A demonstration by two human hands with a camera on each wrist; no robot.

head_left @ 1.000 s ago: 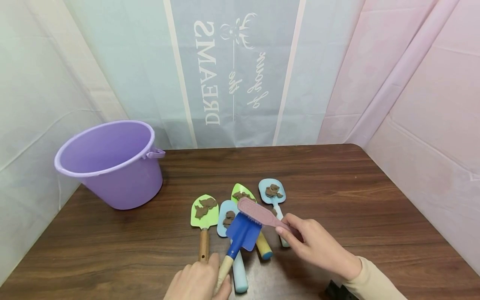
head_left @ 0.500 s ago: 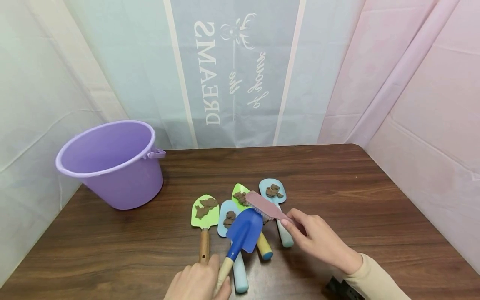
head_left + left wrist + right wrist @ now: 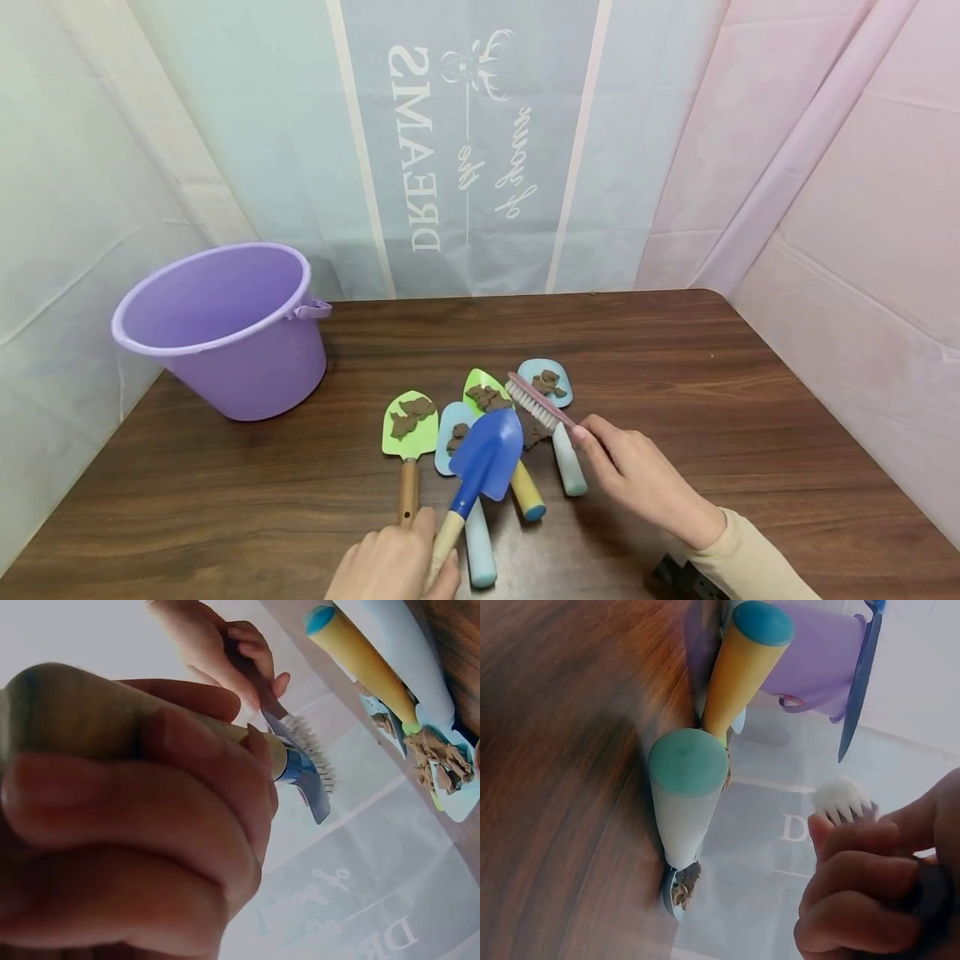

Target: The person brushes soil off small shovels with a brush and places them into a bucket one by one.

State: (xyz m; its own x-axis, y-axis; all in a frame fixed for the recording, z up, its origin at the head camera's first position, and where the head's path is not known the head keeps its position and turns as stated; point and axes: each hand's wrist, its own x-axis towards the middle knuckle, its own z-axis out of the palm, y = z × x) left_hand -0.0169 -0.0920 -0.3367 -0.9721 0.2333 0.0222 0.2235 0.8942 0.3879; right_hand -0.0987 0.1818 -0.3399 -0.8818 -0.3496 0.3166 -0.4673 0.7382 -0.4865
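My left hand (image 3: 393,557) grips the pale wooden handle of a blue trowel (image 3: 491,454), whose blade is held above the other trowels. My right hand (image 3: 648,479) holds a pink brush (image 3: 546,403) by its handle, white bristles facing left and down. In the head view the brush is just beyond the blade's right edge; the right wrist view shows its bristles (image 3: 844,799) apart from the blue blade (image 3: 861,686). Below lie a green trowel (image 3: 415,442) with a wooden handle, a light blue one (image 3: 481,546), a green one with a yellow handle (image 3: 528,493), and another light blue one (image 3: 569,467).
Brown clumps (image 3: 403,423) sit on the lying trowels, and more brown matter (image 3: 534,431) shows beside the blue blade. A purple bucket (image 3: 270,375) stands at the back left of the wooden table (image 3: 675,358). Fabric walls (image 3: 637,167) enclose the table's back and sides. A black object (image 3: 686,579) is by the right sleeve.
The brush has slid off the blue blade to the right and turned, so its bristles now show. The blue trowel stays nearly in place, its blade rising slightly in the view.
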